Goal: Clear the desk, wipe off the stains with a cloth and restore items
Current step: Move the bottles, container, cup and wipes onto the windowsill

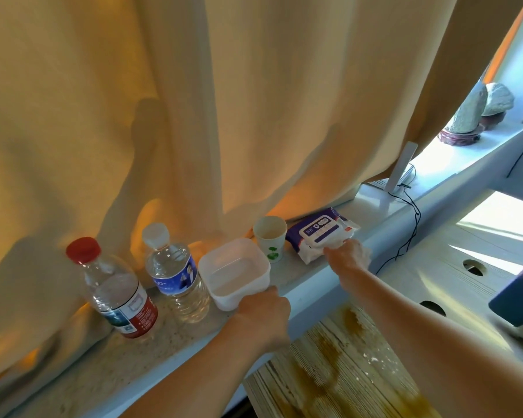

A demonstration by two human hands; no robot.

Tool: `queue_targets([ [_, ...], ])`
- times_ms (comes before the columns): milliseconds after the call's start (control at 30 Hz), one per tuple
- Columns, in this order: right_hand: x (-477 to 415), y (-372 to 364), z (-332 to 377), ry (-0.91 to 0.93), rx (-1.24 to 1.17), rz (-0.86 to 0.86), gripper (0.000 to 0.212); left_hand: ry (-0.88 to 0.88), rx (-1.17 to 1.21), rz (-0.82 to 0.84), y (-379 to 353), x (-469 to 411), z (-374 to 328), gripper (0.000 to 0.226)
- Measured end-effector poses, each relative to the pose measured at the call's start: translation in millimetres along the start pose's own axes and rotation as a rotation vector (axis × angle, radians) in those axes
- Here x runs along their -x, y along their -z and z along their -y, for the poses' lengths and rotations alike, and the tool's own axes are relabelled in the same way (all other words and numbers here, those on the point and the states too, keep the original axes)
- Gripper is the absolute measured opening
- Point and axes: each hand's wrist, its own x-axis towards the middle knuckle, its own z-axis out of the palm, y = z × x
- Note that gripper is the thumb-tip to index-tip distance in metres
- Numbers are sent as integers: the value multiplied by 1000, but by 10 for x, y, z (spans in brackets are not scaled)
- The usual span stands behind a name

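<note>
On the windowsill [311,285] stand a red-capped water bottle [115,291], a white-capped bottle with a blue label [175,276], a white square plastic container [234,274], a paper cup [270,241] and a pack of wet wipes [322,233]. My left hand [261,316] grips the container's near corner. My right hand [349,254] holds the near edge of the wipes pack. The wooden desk [453,285] below carries a brown-yellow stain [338,354] with white specks.
A beige curtain [193,116] hangs right behind the items on the sill. Two stones on stands [477,113] and a white router [400,173] with a black cable [404,236] sit further right. A dark blue object [519,294] lies at the desk's right edge.
</note>
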Motion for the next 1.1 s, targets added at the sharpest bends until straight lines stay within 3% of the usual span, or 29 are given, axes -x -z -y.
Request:
queue_targets([
  [67,123,-31,84,348,167,-45,51,9,-7,0,7,14,-17,13],
  [133,332,-98,241,687,252,163,55,16,-30,19,28,25,-35,12],
  [200,462,-211,343,776,402,317,52,24,-31,43,39,39,-54,14],
  [333,531,-260,416,742,482,215,31,32,-19,55,47,69,-93,10],
  [467,555,-103,401,784,534,229,28,22,-34,24,69,71,-132,9],
  [567,526,-26,344,783,506,352,40,16,-37,14,70,65,-142,8],
  [667,400,49,281,611,309,185,53,28,-31,31,53,57,-140,11],
  [767,209,119,145,448,516,182,62,32,-27,52,51,47,-149,12],
  [833,145,96,47,435,532,264,62,33,-33,43,40,37,-150,11],
  [1100,263,-11,-5,490,410,310,61,44,-54,42,22,-10,-159,22],
])
